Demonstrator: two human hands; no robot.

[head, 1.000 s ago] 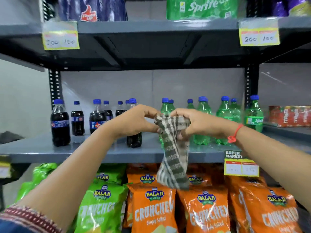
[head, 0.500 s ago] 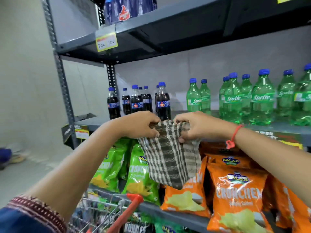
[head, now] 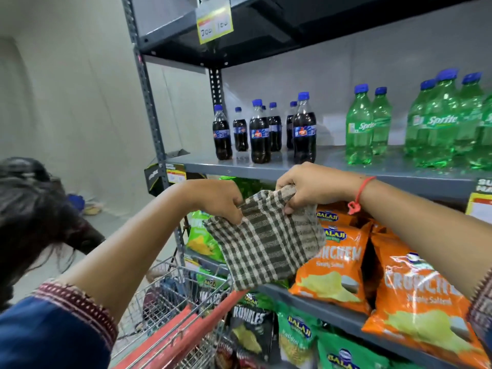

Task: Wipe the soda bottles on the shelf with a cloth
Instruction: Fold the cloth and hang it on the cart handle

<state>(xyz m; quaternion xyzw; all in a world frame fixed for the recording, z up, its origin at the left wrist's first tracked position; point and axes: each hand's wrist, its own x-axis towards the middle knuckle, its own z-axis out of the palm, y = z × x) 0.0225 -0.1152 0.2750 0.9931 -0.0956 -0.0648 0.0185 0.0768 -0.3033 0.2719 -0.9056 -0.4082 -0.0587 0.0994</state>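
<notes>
cola bottles (head: 259, 134) left of Sprite bottles (head: 436, 123), on shelf (head: 332, 161)

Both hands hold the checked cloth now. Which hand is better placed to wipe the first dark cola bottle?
Probably the right hand: it grips the checked cloth directly below the nearest dark cola bottle, at the shelf edge. The left hand sits lower.

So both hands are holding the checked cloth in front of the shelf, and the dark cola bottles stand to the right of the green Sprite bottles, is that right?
Not quite. The head view shows the dark cola bottles standing left of the green Sprite bottles. The rest holds: left hand and right hand both grip the checked cloth before the shelf.
</notes>
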